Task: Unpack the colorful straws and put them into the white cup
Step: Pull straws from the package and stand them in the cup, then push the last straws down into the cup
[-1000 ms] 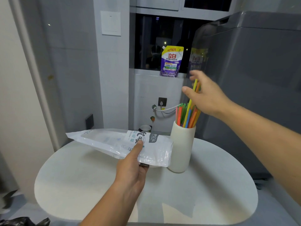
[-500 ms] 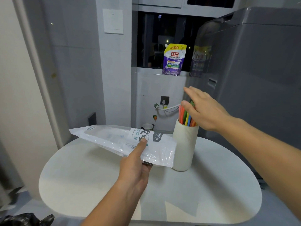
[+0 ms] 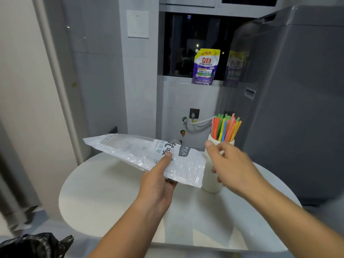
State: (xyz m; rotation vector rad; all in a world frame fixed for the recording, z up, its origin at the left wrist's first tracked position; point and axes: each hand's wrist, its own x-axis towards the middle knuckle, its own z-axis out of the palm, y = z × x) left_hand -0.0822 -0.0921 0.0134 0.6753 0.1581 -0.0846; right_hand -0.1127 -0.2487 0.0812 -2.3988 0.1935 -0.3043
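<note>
While the left hand (image 3: 158,181) reaches fwd from the near edge, its thumb lies flat on top & its fingers curl under the clear crinkly plastic straw bag w/ green-grey print (image 3: 134,151), gripping it near its right end. That bag hangs in the air, roughly level, its long end pointing far-left over the round white tabletop (image 3: 111,198). The right hand (image 3: 232,168) comes in from the near right, back of hand up, thumb raised, fingers loosely curled & relaxed w/ nothing in them. It sits in front of the tall ribbed white cup (image 3: 209,183); can't tell if it touches the cup wall.

The colourful plastic straws (image 3: 225,127) stand upright in that cup, fanned a bit to the right, tops well above the rim. Cup stands on the right half of the tabletop, near the far edge, the bag's right end just beside it. Near & left parts of the tabletop are bare. A grey washing machine (image 3: 297,108) stands close on the right.

Count: 1 cup, 1 bag, 1 purple-yellow detergent pouch (image 3: 204,67) on the sill, 1 black bin bag (image 3: 35,244) near left. Straws: well over ten, exact no. not readable.
</note>
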